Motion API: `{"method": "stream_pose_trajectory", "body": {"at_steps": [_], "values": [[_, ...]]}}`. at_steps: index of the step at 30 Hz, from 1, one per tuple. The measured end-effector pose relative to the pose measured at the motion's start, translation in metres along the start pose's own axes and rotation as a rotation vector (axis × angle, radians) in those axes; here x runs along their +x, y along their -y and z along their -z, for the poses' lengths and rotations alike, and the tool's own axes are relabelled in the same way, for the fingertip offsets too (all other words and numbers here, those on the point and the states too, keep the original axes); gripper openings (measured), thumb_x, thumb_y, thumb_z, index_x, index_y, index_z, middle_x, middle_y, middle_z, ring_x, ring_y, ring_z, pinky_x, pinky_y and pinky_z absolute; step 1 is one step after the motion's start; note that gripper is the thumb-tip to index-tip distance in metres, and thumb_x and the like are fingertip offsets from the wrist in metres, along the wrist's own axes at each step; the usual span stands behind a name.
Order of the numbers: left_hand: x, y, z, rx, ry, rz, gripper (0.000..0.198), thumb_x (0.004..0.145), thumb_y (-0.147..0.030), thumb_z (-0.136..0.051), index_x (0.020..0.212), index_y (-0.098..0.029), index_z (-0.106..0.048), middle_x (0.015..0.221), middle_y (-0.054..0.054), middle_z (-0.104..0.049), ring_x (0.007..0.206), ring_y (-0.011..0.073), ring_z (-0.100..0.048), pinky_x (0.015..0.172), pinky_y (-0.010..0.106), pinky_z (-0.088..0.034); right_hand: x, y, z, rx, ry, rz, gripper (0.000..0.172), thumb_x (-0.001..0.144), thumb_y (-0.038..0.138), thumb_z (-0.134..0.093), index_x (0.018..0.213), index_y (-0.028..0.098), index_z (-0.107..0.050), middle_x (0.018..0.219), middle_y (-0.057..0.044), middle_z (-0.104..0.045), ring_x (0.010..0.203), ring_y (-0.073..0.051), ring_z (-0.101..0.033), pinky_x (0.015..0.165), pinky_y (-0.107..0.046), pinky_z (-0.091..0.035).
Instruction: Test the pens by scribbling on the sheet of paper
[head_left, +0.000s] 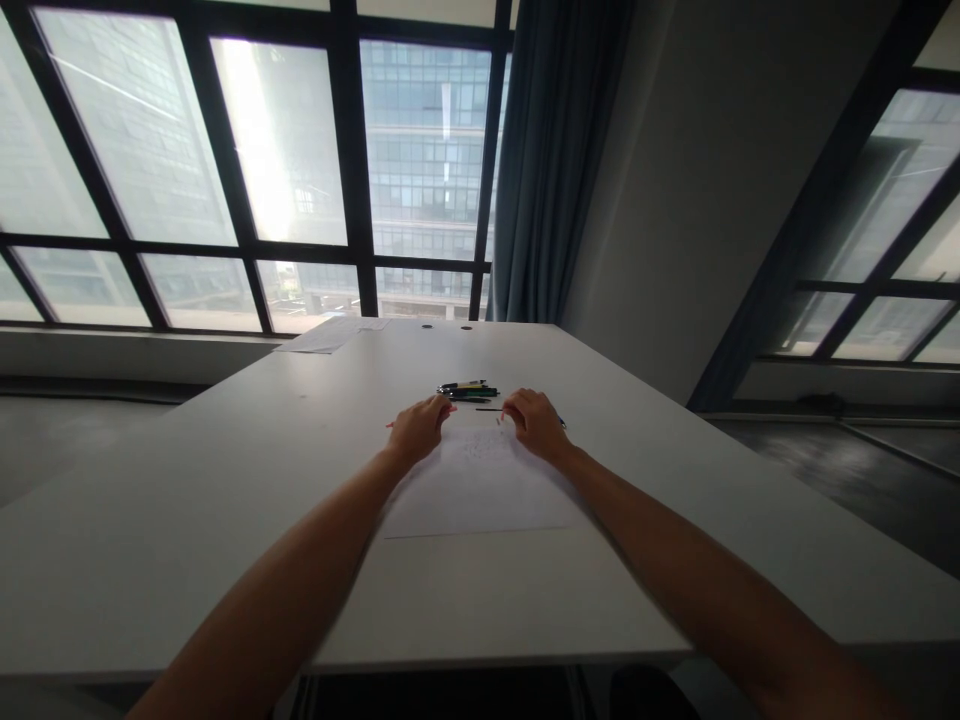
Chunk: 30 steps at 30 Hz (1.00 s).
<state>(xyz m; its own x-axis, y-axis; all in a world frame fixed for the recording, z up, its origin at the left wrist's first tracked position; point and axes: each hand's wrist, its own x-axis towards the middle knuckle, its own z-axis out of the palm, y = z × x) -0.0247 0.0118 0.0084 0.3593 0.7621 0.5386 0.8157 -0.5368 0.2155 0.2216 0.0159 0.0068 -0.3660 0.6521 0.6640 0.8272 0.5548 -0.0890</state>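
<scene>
A white sheet of paper (484, 485) lies flat on the white table (225, 470) in front of me. My left hand (418, 428) rests at the sheet's far left corner with its fingers curled; a thin red tip shows beside it. My right hand (534, 420) rests at the far right corner, fingers curled too, and a dark thin end sticks out past it on the right. Whether either hand grips these thin things is too small to tell. Just beyond my hands lie several pens (469, 390) in a small bunch.
More sheets of paper (330, 335) lie at the table's far left edge, below large windows. A blue curtain (551, 160) hangs behind the table's far end. A grey wall stands to the right. The floor shows on both sides of the table.
</scene>
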Motion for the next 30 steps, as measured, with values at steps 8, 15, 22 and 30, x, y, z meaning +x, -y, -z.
{"method": "stream_pose_trajectory", "body": {"at_steps": [8, 15, 22, 30], "values": [[-0.001, -0.016, -0.006, -0.024, 0.071, -0.162, 0.020, 0.097, -0.030, -0.037, 0.106, -0.024, -0.054, 0.104, 0.004, -0.068, 0.094, 0.0193, -0.064, 0.077, 0.029, -0.048, 0.003, 0.023, -0.004, 0.054, 0.033, 0.075, 0.028, 0.098, 0.030, -0.038, 0.107, 0.017, -0.061, 0.106, -0.009, -0.063, 0.097, -0.020, -0.053, 0.086, -0.032, -0.034], [-0.002, -0.025, -0.004, -0.039, 0.006, 0.070, 0.023, 0.098, -0.024, -0.031, 0.115, -0.022, -0.045, 0.096, 0.004, -0.069, 0.082, 0.0185, -0.067, 0.071, 0.028, -0.047, -0.002, 0.003, -0.019, -0.178, 0.133, -0.135, 0.023, 0.091, 0.024, -0.050, 0.102, 0.018, -0.069, 0.112, -0.010, -0.059, 0.104, -0.024, -0.048, 0.087, -0.037, -0.032], [-0.002, -0.027, -0.007, -0.054, -0.022, -0.047, 0.027, 0.097, -0.023, -0.031, 0.119, -0.024, -0.048, 0.114, 0.006, -0.065, 0.102, 0.0194, -0.061, 0.083, 0.031, -0.048, -0.001, 0.003, -0.022, -0.268, 0.233, -0.090, 0.024, 0.089, 0.022, -0.050, 0.091, 0.020, -0.074, 0.105, -0.011, -0.060, 0.100, -0.026, -0.046, 0.083, -0.039, -0.031], [-0.002, -0.025, -0.007, 0.021, -0.011, -0.073, 0.027, 0.094, -0.041, -0.041, 0.104, -0.021, -0.057, 0.101, 0.007, -0.066, 0.094, 0.0218, -0.061, 0.083, 0.034, -0.046, -0.002, 0.001, -0.020, -0.222, 0.259, -0.128, 0.028, 0.083, 0.012, -0.053, 0.101, 0.021, -0.072, 0.108, -0.011, -0.061, 0.103, -0.026, -0.047, 0.084, -0.038, -0.030]]}}
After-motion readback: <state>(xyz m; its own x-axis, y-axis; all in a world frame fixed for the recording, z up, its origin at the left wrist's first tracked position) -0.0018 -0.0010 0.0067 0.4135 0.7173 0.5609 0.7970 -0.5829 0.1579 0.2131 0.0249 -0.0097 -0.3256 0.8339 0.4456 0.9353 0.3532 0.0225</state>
